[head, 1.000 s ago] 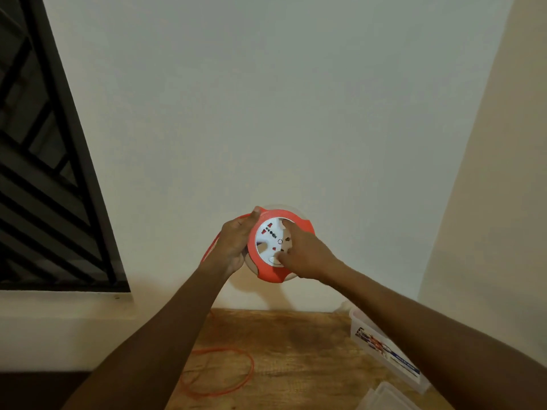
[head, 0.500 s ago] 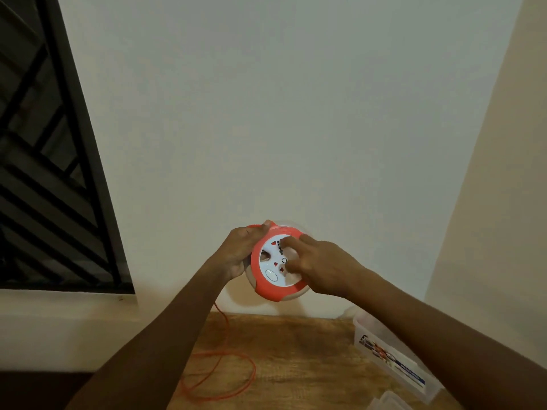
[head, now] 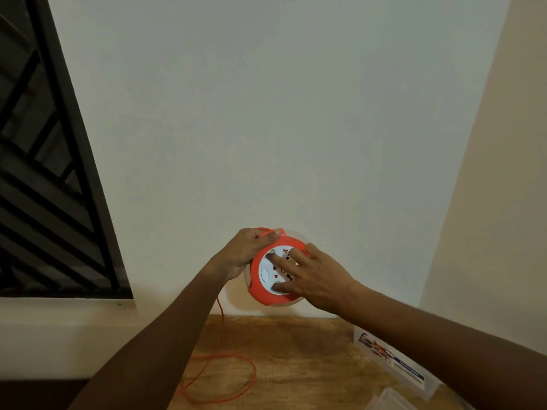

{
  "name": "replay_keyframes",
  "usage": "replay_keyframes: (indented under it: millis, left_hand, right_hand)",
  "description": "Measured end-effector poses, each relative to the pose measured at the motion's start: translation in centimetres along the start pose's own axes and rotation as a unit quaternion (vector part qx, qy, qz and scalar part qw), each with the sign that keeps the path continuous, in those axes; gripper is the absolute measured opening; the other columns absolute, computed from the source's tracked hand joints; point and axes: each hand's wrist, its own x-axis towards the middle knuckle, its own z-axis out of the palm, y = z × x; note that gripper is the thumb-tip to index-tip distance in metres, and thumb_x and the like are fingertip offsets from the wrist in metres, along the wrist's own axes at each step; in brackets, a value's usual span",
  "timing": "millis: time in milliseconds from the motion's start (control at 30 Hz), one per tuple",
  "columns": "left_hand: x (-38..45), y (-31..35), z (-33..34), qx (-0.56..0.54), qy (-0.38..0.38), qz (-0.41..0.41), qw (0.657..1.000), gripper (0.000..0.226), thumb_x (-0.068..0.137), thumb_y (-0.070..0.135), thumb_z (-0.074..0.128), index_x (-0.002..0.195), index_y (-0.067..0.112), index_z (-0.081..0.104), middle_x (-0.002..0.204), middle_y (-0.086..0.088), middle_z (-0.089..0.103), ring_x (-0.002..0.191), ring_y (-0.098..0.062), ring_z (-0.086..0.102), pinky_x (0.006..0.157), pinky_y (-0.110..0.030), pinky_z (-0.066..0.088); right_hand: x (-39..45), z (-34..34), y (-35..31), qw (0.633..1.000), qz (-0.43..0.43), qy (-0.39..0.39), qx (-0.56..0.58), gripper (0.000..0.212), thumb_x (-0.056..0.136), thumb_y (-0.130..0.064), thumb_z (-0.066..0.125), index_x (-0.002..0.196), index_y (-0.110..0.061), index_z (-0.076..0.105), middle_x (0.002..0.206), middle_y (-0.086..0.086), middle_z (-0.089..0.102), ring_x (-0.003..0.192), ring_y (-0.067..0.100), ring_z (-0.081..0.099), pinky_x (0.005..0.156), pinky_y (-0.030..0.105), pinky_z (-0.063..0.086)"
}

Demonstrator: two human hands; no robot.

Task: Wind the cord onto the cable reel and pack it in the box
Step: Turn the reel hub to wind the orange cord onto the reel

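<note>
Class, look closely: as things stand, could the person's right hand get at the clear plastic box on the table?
Probably yes, but not right away. The box lies open to reach on the table, just below the right forearm, with nothing on top. But the right hand is spread on the cable reel, which the left hand grips.

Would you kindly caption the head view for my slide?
Left hand steadies the orange cable reel; right hand presses its white face; orange cord trails onto the table.

Above the rough-grained matt wooden table point(head: 296, 350), the cable reel point(head: 266, 291) looks smooth orange-and-white plastic, beside a clear glossy plastic box point(head: 393, 368) and thin smooth orange cord point(head: 236, 362).
</note>
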Motion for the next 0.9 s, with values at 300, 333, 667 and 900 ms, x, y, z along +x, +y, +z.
replay_keyframes:
  millis: [300,333,667,900]
  left_hand:
    - [-0.2,0.7,-0.1,0.000,0.040,0.037,0.999,0.048,0.076,0.069,0.065,0.102,0.030,0.077,0.098,0.003,0.082,0.089,-0.024,0.080,0.072,-0.031,0.065]
    - [-0.2,0.7,-0.1,-0.017,0.046,0.036,0.998,0.049,0.075,0.069,0.067,0.100,0.029,0.078,0.098,0.001,0.082,0.088,-0.025,0.080,0.071,-0.032,0.065]
    - [-0.3,0.7,-0.7,-0.137,0.069,-0.006,0.988,0.052,0.073,0.059,0.076,0.105,0.017,0.080,0.104,-0.012,0.081,0.088,-0.031,0.080,0.066,-0.037,0.065]
    - [-0.8,0.1,-0.6,-0.103,0.040,-0.013,0.994,0.053,0.079,0.057,0.071,0.112,0.016,0.077,0.109,-0.013,0.080,0.094,-0.033,0.078,0.082,-0.045,0.065]
  right_hand:
    - [1.3,-0.8,-0.7,0.995,0.093,-0.006,-0.016,0.074,0.090,-0.036,0.066,0.151,-0.032,0.024,0.137,0.022,0.049,0.118,0.038,0.052,0.098,0.048,0.043]
    - [1.4,-0.9,-0.6,0.995,0.097,-0.009,-0.024,0.072,0.089,-0.038,0.067,0.150,-0.031,0.029,0.133,0.024,0.053,0.112,0.038,0.058,0.095,0.047,0.046]
    - [1.9,-0.9,1.7,0.993,0.103,-0.006,0.058,0.080,0.091,-0.030,0.066,0.151,-0.040,0.013,0.146,0.027,0.038,0.107,0.043,0.060,0.091,0.051,0.048]
    - [1.4,-1.0,2.2,0.997,0.068,-0.009,0.047,0.087,0.089,-0.038,0.069,0.152,-0.040,0.009,0.144,0.021,0.043,0.124,0.040,0.050,0.098,0.050,0.044]
